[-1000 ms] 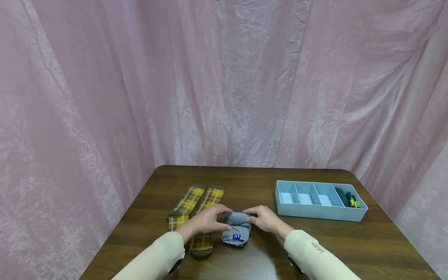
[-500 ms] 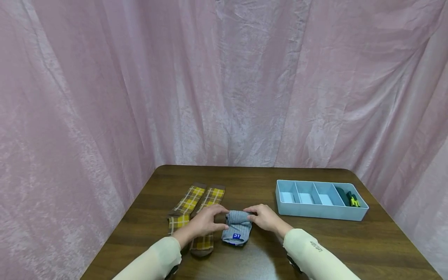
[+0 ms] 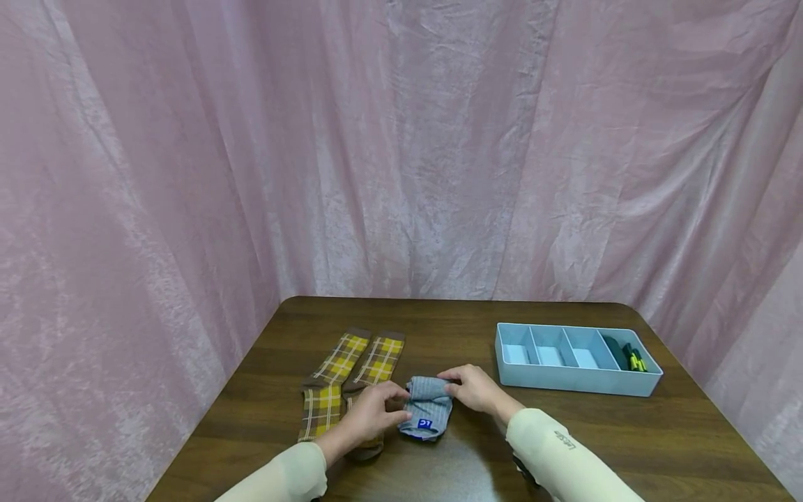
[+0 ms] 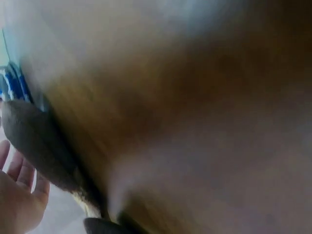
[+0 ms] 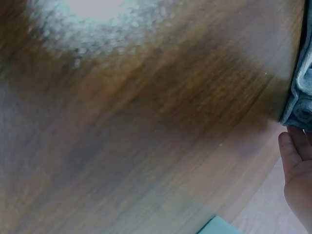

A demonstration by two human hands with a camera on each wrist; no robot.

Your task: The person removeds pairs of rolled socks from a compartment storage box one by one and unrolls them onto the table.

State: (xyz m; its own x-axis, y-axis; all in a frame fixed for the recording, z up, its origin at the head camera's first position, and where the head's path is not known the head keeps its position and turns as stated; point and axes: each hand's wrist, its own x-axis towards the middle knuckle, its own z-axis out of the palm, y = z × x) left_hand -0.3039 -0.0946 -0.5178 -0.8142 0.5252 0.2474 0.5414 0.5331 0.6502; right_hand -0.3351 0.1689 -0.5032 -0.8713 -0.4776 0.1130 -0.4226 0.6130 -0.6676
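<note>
A folded bundle of grey-blue ribbed socks [image 3: 429,410] with a blue label lies on the table before me, its far end rolled over. My right hand [image 3: 475,388] holds the rolled end at its right corner between thumb and fingers. In the right wrist view, the fingertips meet the grey bundle [image 5: 301,105]. At the bundle's left edge is my left hand [image 3: 370,413], thumb and forefinger spread apart, fingertips right at the fabric. Beneath that hand runs one of two yellow-and-brown plaid socks [image 3: 379,362], partly hidden; its brown toe [image 4: 36,139] shows in the left wrist view.
The other plaid sock [image 3: 339,362] lies flat at the left. A light blue divided box [image 3: 577,376] stands at the right, with dark green and yellow-green folded items [image 3: 630,357] in its right compartment. A pink curtain [image 3: 401,153] hangs behind the wooden table [image 3: 452,321].
My left hand has drawn back slightly toward me and now sits lower along the bundle's left edge, uncovering more of the plaid socks. The right hand has barely moved.
</note>
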